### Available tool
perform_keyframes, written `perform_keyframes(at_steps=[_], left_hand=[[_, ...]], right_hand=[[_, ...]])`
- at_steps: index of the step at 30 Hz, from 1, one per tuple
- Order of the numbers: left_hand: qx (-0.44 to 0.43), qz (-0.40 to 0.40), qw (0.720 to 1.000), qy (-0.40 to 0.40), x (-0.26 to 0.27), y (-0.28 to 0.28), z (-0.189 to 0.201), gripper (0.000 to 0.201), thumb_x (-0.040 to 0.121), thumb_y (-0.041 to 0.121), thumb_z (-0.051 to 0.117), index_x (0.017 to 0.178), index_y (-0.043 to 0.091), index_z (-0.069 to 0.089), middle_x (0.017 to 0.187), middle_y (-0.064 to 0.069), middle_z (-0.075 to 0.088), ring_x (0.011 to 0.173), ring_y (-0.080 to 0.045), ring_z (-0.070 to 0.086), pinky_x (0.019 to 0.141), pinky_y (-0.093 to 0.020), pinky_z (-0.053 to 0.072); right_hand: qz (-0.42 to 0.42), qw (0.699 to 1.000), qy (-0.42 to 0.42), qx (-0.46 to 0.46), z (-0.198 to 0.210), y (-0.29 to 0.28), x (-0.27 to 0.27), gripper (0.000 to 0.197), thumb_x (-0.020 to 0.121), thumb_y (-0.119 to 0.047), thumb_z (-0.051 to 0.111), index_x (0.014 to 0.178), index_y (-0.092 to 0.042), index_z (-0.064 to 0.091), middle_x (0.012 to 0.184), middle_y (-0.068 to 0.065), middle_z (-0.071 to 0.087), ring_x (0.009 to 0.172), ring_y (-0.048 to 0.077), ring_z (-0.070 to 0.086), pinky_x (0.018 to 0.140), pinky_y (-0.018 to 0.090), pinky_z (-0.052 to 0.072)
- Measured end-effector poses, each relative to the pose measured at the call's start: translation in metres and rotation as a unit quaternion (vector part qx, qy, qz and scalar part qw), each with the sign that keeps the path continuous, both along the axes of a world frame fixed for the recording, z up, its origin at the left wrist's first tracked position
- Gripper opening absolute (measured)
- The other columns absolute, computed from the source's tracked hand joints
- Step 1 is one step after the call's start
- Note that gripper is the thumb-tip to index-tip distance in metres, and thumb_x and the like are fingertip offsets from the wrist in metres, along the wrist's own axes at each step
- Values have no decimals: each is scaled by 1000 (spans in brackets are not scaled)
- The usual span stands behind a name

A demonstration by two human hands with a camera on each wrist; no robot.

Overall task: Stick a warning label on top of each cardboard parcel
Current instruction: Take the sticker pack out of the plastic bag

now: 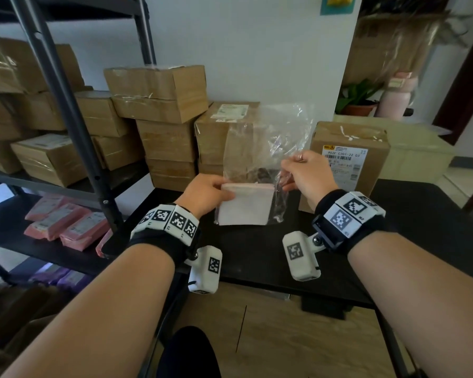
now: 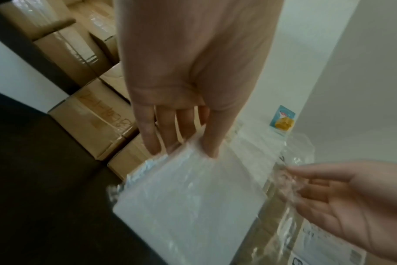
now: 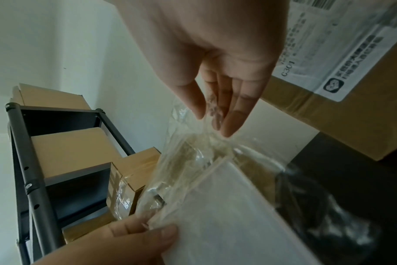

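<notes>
Above near-centre tabletop [image 1: 421,214]: both hands hold a clear plastic bag [image 1: 268,148] w/ a white label stack [image 1: 246,205] inside. Left hand [image 1: 205,196] grip: thumb on top, fingers beneath, pinching near-left corner of the stack through the film. Right hand [image 1: 306,173] grip: fingertips pressed together on the loose film at the bag's right edge, pulling it up and away; looks like the mouth is being opened, though I can't tell which edge is the opening.

Progress est.: early. Labels not yet out of the bag; no warning label seen on any parcel top. Left to do: extract stack, peel, stick one per parcel.

Stack: flat, square-ish, blank white on the visible face, thin pinkish edge along the far side. No print readable, bag crinkled, glare in wrist views.

Parcels: one cardboard parcel [image 1: 347,165] just right of the bag, upright on the tabletop, carrying a shipping label only. Stacked parcels [image 1: 170,118] far-left against the wall. More on the shelf rack [image 1: 74,126], far left.
</notes>
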State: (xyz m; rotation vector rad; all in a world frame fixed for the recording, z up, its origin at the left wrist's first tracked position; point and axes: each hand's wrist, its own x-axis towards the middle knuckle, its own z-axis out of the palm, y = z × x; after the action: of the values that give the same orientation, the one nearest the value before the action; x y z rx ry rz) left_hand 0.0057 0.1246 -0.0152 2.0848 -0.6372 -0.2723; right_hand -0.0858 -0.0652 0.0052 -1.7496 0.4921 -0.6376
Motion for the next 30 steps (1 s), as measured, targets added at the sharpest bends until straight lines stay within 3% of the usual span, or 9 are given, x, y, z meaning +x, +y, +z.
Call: perform_keyframes(at_steps=[4, 8, 11, 16, 19, 23, 25, 27, 30], left_hand=[[17, 74, 986, -149, 3, 3, 5, 10, 84, 18, 70, 90, 9, 72, 79, -3, 64, 73, -15, 58, 67, -27, 44], [47, 128, 957, -257, 3, 9, 5, 11, 81, 13, 65, 90, 18, 66, 89, 2, 60, 79, -17, 57, 64, -26, 40], [142, 93, 939, -301, 2, 13, 0, 14, 82, 12, 65, 91, 20, 59, 92, 3, 56, 81, -16, 56, 66, -29, 45], [312, -6, 910, -274, -6, 14, -16, 19, 85, 12, 63, 98, 23, 55, 107, -2, 60, 97, -22, 59, 84, -35, 52], [401, -68, 883, -233, -8, 8, -28, 28, 88, 11, 59, 116, 15, 56, 116, -6, 60, 107, -27, 59, 93, -40, 50], [452, -98, 856, -228, -9, 2, -35, 40, 84, 13, 55, 124, 13, 52, 106, -4, 64, 101, -27, 62, 92, -43, 50], [462, -107, 856, -205, -9, 0, -30, 30, 84, 17, 54, 114, 14, 56, 92, -2, 62, 94, -27, 61, 90, -41, 51], [441, -101, 874, -179, -9, -2, -26, 10, 84, 19, 52, 87, 14, 60, 77, -2, 59, 83, -25, 61, 83, -40, 54], [389, -55, 902, -181, -6, -9, -27, 22, 85, 19, 50, 67, 16, 61, 75, -4, 61, 74, -23, 61, 70, -34, 54]], right_hand=[[-14, 999, 20, -28, 1, -5, 4, 21, 89, -17, 66, 107, -16, 58, 105, 7, 63, 92, 18, 66, 84, 38, 58], [-28, 997, 56, -40, -3, -2, 8, 54, 87, -21, 67, 136, -15, 44, 125, 6, 56, 114, 23, 58, 98, 42, 51], [-38, 997, 66, -34, -9, 2, 10, 66, 86, -21, 66, 144, -16, 33, 132, 9, 52, 116, 25, 56, 98, 43, 51], [-84, 993, 59, -61, -16, 7, 10, 48, 95, -23, 53, 141, -18, 38, 134, 8, 49, 116, 24, 54, 96, 38, 47], [-84, 992, 41, -81, -17, 10, 4, 34, 100, -26, 45, 132, -16, 49, 133, 6, 53, 116, 21, 53, 98, 36, 45], [-57, 991, 65, -106, -21, 11, -4, 31, 102, -29, 42, 124, -13, 56, 121, 2, 60, 108, 18, 56, 97, 37, 46], [-40, 986, 98, -126, -24, 9, -5, 29, 100, -28, 46, 119, -12, 60, 114, 5, 66, 106, 21, 61, 96, 40, 48], [-15, 969, 174, -175, -27, 4, -6, 24, 98, -26, 52, 110, -9, 65, 105, 9, 69, 99, 24, 64, 93, 41, 50], [34, 925, 312, -215, -34, -4, -6, 34, 97, -34, 55, 105, -4, 66, 94, 11, 72, 89, 24, 68, 83, 34, 51]])
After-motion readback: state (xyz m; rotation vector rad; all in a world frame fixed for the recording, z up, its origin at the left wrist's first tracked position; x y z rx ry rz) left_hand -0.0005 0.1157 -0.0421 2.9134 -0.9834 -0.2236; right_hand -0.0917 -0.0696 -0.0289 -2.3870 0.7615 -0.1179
